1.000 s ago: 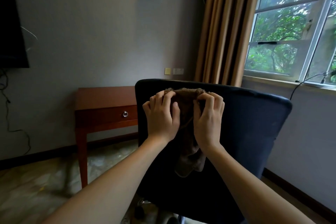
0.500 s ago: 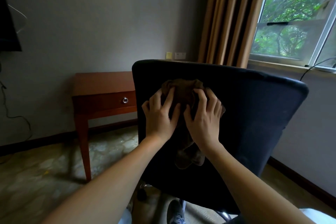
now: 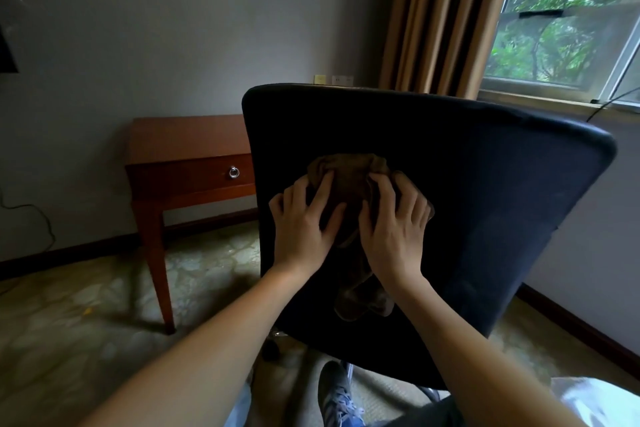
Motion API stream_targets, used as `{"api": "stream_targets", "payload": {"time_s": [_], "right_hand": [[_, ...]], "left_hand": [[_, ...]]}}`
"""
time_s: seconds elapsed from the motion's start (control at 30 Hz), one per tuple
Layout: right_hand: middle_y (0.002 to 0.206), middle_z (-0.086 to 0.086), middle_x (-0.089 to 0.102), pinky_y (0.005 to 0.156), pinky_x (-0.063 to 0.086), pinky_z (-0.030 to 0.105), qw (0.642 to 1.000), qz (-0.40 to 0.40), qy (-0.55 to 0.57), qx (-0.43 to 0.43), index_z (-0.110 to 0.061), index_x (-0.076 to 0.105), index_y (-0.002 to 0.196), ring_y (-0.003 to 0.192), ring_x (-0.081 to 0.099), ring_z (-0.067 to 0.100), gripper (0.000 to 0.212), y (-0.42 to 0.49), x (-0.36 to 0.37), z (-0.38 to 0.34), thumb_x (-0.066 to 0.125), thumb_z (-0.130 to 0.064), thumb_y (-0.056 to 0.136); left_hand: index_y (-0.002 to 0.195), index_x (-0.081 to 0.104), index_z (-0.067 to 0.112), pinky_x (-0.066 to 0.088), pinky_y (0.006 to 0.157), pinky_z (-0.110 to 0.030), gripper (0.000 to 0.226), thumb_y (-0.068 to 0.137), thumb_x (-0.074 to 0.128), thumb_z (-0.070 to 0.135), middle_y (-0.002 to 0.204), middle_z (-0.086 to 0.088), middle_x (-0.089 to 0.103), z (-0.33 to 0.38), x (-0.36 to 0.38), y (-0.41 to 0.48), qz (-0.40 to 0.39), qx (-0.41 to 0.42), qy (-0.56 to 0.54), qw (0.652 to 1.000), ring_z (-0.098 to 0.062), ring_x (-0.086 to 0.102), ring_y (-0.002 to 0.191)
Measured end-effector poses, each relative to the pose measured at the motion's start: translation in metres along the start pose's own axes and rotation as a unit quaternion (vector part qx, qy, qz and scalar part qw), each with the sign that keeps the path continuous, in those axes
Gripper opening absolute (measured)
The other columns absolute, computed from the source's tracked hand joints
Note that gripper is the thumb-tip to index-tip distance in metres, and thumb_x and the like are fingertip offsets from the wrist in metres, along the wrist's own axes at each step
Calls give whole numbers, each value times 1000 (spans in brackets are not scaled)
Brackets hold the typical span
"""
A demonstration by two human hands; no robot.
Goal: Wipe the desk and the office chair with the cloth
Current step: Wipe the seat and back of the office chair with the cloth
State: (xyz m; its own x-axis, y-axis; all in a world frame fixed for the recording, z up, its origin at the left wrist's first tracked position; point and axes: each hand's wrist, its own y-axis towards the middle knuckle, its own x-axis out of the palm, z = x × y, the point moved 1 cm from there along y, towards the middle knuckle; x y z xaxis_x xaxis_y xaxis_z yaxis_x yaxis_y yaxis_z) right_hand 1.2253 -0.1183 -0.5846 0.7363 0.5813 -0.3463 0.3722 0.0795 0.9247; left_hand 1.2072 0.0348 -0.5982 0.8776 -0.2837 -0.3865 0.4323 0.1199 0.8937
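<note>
My left hand (image 3: 304, 229) and right hand (image 3: 394, 232) lie flat with fingers spread, pinning the cloth (image 3: 349, 173) against the back of the chair (image 3: 485, 204), near its middle, without clutching it. If I press unevenly, the chair may swivel away, or the bunched cloth may slide out and drop below.

Both bare arms reach forward from the lower edge of the view, the left arm (image 3: 207, 350) and the right arm (image 3: 478, 357) drawing together toward the wrists. The left hand (image 3: 304, 229) and the right hand (image 3: 394, 236) lie side by side, palms away, backs toward the camera, thumbs turned inward and nearly meeting. The fingers (image 3: 323, 187) of each hand are spread and point upward, only slightly bent, and press on the cloth (image 3: 349, 172). Both wrists are bent back a little.
</note>
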Motion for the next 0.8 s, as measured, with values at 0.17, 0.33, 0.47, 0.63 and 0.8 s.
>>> {"api": "stream_targets", "payload": {"time_s": [0.17, 0.33, 0.47, 0.63, 0.8], "right_hand": [[139, 12, 38, 105, 35, 46, 1000, 7, -7, 7, -15, 49, 138, 122, 40, 32, 47, -11, 0, 11, 66, -25, 95], [139, 16, 42, 107, 32, 44, 1000, 10, -9, 20, -15, 47, 137, 123, 42, 34, 47, -20, -1, 22, 66, -23, 95], [139, 19, 45, 110, 32, 45, 1000, 4, -9, 18, -14, 44, 138, 126, 43, 36, 48, -28, -4, 37, 65, -23, 96], [138, 19, 42, 109, 32, 45, 999, -6, -11, 37, -12, 43, 136, 124, 41, 35, 47, -44, -6, 49, 65, -21, 95], [132, 19, 49, 101, 42, 49, 998, -41, 34, 39, -13, 40, 134, 115, 47, 32, 39, -54, -14, 53, 57, -16, 99]], "left_hand": [[145, 51, 18, 38, 102, -49, 53, 99, 53, 45, 130, -16, 53, 7, 6, -11, -9, 8, 1, 1000, -32, 51, 120], [141, 56, 17, 39, 92, -45, 50, 98, 58, 43, 116, -13, 55, 15, 9, -17, -12, 27, 4, 1000, -28, 56, 103], [137, 60, 16, 40, 81, -43, 48, 98, 60, 43, 107, -12, 56, 22, 10, -18, -22, 60, 9, 998, -29, 57, 91], [132, 65, 14, 41, 75, -41, 46, 97, 63, 43, 103, -12, 59, 32, 16, -30, -33, 82, 2, 996, -28, 59, 85], [130, 67, 15, 44, 71, -38, 46, 96, 61, 46, 104, -12, 62, 36, 13, -37, -42, 88, 1, 995, -30, 49, 75]]}}
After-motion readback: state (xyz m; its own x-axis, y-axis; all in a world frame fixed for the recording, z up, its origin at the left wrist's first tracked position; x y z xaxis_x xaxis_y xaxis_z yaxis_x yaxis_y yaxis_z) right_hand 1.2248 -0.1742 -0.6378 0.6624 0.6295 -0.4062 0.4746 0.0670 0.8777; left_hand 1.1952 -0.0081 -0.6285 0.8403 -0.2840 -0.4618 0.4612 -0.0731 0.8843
